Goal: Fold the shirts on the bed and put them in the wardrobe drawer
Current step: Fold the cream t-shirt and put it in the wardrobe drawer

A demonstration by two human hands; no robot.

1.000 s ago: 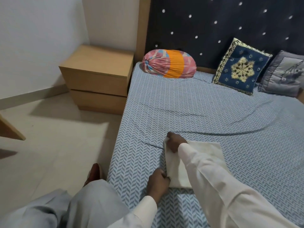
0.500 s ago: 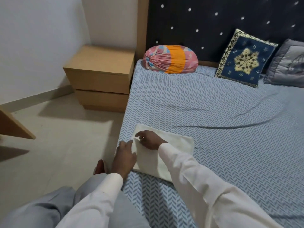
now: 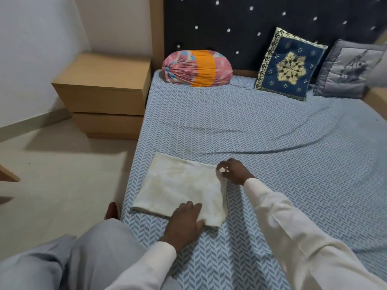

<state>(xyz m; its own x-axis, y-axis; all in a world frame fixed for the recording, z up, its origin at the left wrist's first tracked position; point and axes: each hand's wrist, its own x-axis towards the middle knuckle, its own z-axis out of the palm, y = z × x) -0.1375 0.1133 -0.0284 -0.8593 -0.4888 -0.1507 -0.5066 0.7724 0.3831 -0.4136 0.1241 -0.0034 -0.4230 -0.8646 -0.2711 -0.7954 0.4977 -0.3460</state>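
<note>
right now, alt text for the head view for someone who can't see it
A person's left hand presses a folded cream shirt flat on a blue-patterned bed while the right hand pinches its far corner. Three cushions line the headboard; a wooden nightstand stands beside it.

Our left hand (image 3: 184, 222) hides the shirt (image 3: 180, 189)'s near edge from us, and the grey cushion (image 3: 343, 70)'s right side is blurred.
</note>
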